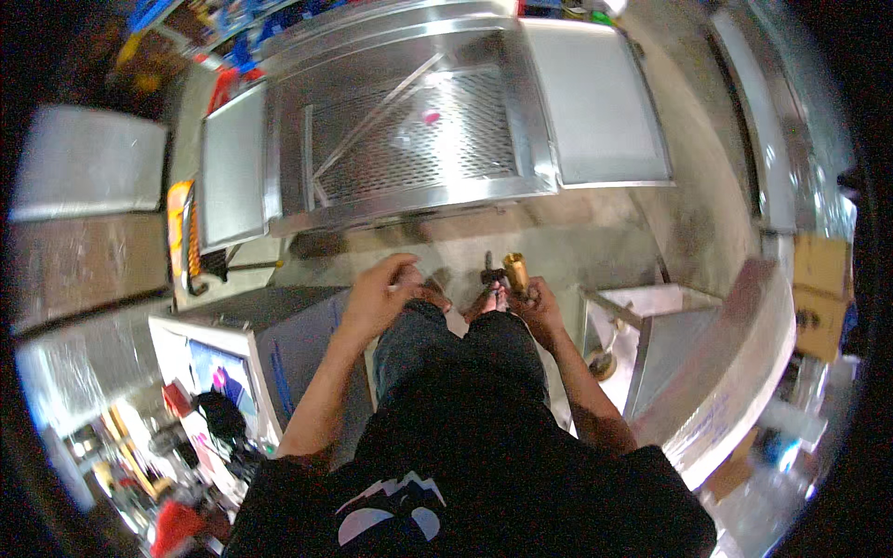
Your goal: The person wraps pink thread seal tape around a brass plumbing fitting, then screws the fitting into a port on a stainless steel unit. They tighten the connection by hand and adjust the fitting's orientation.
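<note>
My right hand [539,305] is closed around a brass-coloured cylindrical fitting [515,272], held upright over my lap near my knees. Just left of the fitting shows a small dark piece [491,273]; whether it is joined to the fitting I cannot tell. Over my left knee hovers my left hand [391,286], its fingers loosely curved and slightly blurred, with nothing visible in them. Below and between my hands a bare foot [491,299] shows on the floor.
Ahead stands a stainless steel unit with a perforated tray [372,149], flanked by a left side panel [234,167] and a right side panel [600,102]. A dark-topped cabinet [270,312] is at my left, an open metal box [665,344] at my right. An orange tool [181,228] leans far left.
</note>
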`<state>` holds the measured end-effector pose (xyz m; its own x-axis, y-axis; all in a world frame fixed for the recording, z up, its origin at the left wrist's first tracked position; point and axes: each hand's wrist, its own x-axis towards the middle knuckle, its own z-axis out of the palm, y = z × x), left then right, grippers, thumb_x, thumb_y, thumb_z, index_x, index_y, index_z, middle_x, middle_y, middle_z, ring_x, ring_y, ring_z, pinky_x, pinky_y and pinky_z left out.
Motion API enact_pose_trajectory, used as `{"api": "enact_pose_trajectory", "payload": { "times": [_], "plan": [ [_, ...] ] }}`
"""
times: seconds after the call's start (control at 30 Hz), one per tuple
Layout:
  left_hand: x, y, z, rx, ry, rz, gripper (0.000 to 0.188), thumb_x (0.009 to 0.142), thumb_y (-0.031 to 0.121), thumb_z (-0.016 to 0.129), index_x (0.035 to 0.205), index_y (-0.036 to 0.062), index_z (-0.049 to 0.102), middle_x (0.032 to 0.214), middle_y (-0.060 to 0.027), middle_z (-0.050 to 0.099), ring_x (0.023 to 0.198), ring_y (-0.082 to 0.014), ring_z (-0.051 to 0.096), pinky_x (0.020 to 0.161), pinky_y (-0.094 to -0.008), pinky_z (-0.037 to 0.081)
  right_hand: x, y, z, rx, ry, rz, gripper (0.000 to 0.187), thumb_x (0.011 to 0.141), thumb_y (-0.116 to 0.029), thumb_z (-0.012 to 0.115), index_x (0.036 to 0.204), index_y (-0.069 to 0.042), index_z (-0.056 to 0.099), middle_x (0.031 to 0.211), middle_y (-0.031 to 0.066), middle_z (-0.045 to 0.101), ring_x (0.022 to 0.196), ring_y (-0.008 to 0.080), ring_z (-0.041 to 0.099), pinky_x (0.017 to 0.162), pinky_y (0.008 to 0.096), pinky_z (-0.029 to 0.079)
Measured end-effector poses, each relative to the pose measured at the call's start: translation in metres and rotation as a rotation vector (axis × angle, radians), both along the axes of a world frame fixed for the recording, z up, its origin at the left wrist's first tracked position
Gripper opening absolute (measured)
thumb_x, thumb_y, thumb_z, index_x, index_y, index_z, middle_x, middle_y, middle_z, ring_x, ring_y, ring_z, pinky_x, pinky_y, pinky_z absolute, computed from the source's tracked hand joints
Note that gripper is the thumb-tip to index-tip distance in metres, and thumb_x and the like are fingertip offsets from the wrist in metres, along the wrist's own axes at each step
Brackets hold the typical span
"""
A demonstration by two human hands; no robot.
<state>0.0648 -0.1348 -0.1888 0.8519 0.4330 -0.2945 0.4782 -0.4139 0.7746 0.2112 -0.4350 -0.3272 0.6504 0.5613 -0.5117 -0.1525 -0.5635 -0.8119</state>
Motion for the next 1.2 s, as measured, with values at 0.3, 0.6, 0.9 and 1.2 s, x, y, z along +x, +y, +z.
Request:
{"api": "enact_pose_trajectory", "payload": {
  "times": [0.3, 0.6, 0.9, 1.2],
  "plan": [
    [-0.045, -0.033, 0.114, -0.785, -0.549, -0.137, 0.023, 0.099, 0.02, 0.063, 0.117, 0.0054, 0.067, 0.117, -0.0101, 0.067, 0.111, -0.0238, 0.062, 0.097, -0.039, 0.049, 0.0, 0.027, 0.035, 0.265, 0.032, 0.067, 0.052, 0.082, -0.001, 0.069, 0.13, -0.002, 0.049, 0.112, 0.0117, 0.066, 0.102, 0.0213, 0.065, 0.084, 0.0344, 0.057],
    [-0.14, -0.014, 0.27, -0.689, -1.759, -0.301, 0.034, 0.104, 0.029, 0.046, 0.115, 0.0044, 0.068, 0.102, -0.0169, 0.064, 0.092, -0.034, 0.064, 0.076, -0.0433, 0.051, -0.053, 0.117, 0.03, 0.277, 0.339, 0.093, 0.052, 0.086, -0.015, 0.065, 0.133, -0.007, 0.045, 0.112, 0.011, 0.068, 0.105, 0.0245, 0.067, 0.08, 0.0424, 0.059],
    [-0.36, 0.113, 0.101, 0.475, -0.234, 0.878, 0.036, 0.088, 0.0, 0.06, 0.123, 0.0081, 0.059, 0.109, -0.0159, 0.065, 0.102, -0.0286, 0.063, 0.084, -0.037, 0.052, -0.139, 0.227, 0.072, 0.306, 0.393, 0.362, 0.036, 0.085, -0.007, 0.061, 0.12, -0.002, 0.054, 0.111, 0.0133, 0.066, 0.105, 0.0265, 0.066, 0.089, 0.0406, 0.056],
    [-0.528, 0.157, -0.04, 0.857, 0.734, 0.66, 0.032, 0.091, 0.011, 0.057, 0.121, 0.0115, 0.065, 0.116, -0.0132, 0.063, 0.108, -0.0346, 0.06, 0.087, -0.0495, 0.05, -0.161, 0.197, 0.056, 0.18, 0.445, 0.188, 0.039, 0.082, 0.001, 0.063, 0.12, -0.001, 0.055, 0.101, 0.0107, 0.07, 0.094, 0.0221, 0.069, 0.083, 0.0377, 0.056]
  ]
}}
